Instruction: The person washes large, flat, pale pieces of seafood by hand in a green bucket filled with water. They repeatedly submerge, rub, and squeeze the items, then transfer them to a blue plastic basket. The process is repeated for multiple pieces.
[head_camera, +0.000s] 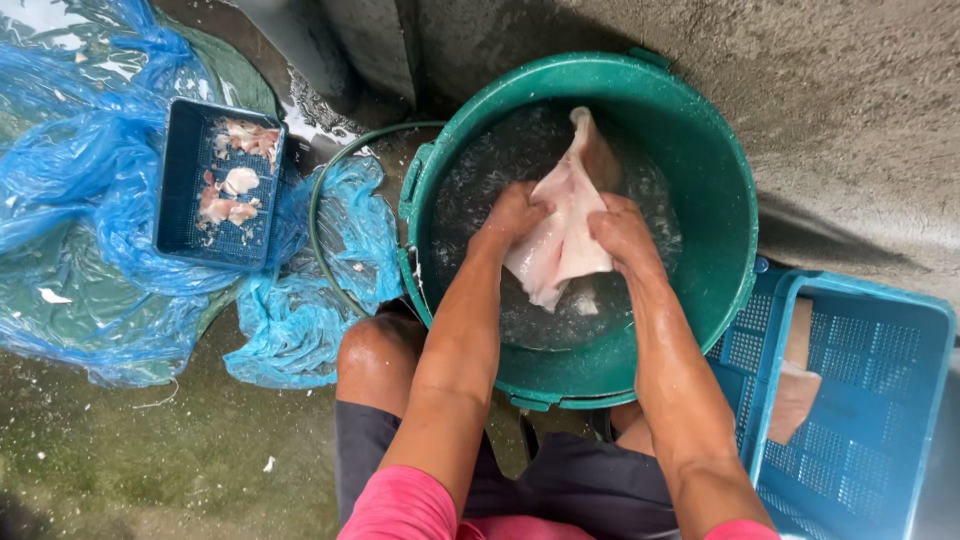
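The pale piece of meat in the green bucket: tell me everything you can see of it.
The piece of meat is a flat, pale pink-white slab, smooth and wet-looking, wide at the bottom and narrowing to a tip that points up and away. It is held over the water in the green bucket. The left hand grips its left edge and the right hand its right edge. Whether its lower edge dips into the water cannot be told.

One green bucket (720, 250) sits at upper centre. Two blue baskets: a small one (180, 190) at upper left, a large one (880, 420) at lower right. One pale fillet (562, 240) is in the bucket, another fillet (795, 395) in the large basket. One blue plastic sheet (90, 240) lies at left. Two hands: left (512, 215), right (622, 232).
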